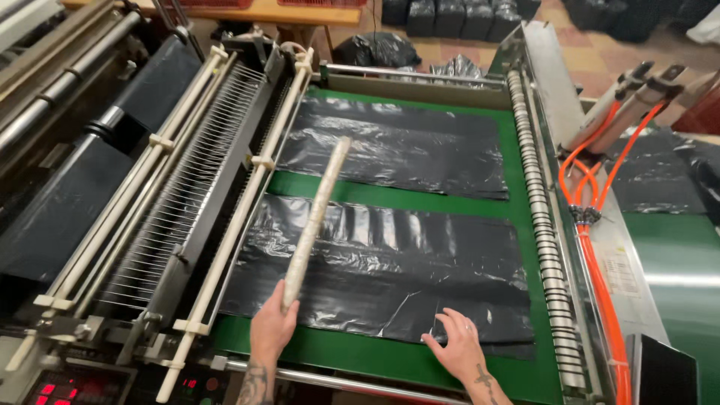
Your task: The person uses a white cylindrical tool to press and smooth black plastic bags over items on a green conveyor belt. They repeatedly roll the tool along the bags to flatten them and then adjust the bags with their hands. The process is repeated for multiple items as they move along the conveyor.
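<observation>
The left hand (271, 324) is closed around the near end of a long pale stick (315, 222), which slants up and away over the green tabletop (390, 352) — its far end reaches over the gap between two stacks of black plastic bags. The right hand (455, 346) lies flat with fingers spread wide, holding nothing, pressing on the near edge of the near stack of black bags (382, 270), close to the tabletop's near right corner. That stack lies glossy and wrinkled across the near half of the tabletop, and the stick crosses its left part. The far stack of black bags (397, 146) lies apart from it, with a strip of bare green between them, toward the far edge.

Along the tabletop's left edge runs a comb-like rack of thin wires (180, 195) between pale rails. Along the right edge stands a ribbed roller (536, 217), and beyond it a bundle of orange hoses (592, 225) (they run down the machine's side). Filled black sacks (450, 16) stand on the floor past the far edge.
</observation>
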